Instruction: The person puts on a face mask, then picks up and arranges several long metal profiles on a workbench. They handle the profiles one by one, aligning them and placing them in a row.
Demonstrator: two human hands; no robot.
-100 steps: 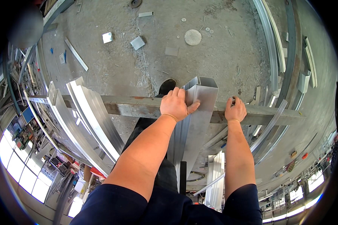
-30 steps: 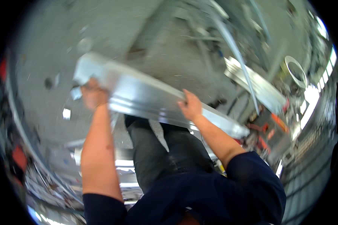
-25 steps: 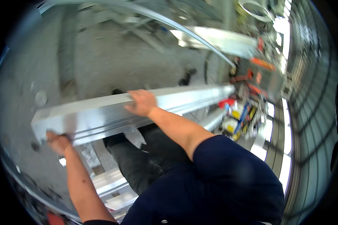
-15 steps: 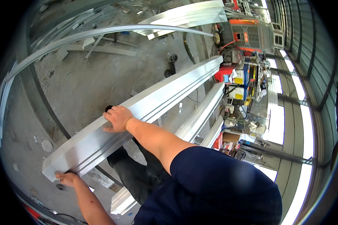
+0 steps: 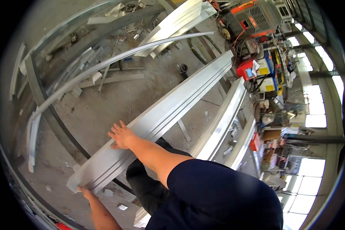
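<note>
A long, silvery metal profile (image 5: 165, 111) with grooves along its near side runs diagonally from the lower left to the upper right. My left hand (image 5: 87, 193) grips the profile's near end at the lower corner; its thumb shows, the other fingers are mostly hidden. My right hand (image 5: 122, 137) lies on the profile's upper face by the far edge, fingers spread and not wrapped round it. Two more silvery profiles (image 5: 218, 120) (image 5: 242, 147) lie beside it to the right, roughly parallel. My dark-trousered leg (image 5: 143, 178) stands against the profile's near side.
A black power tool (image 5: 184, 69) sits beyond the profile, partly hidden. A thin curved metal bar (image 5: 115, 61) and dark steel beams (image 5: 61, 122) cross the left. Offcuts (image 5: 119, 79) litter the floor. A grey and orange machine (image 5: 253, 23) and red case (image 5: 246, 69) stand at the far right.
My right hand's fingers, earlier curled over the profile's far edge, are now spread. My left hand keeps its grip at the end. The whole view has shifted, and the profile appears more steeply angled.
</note>
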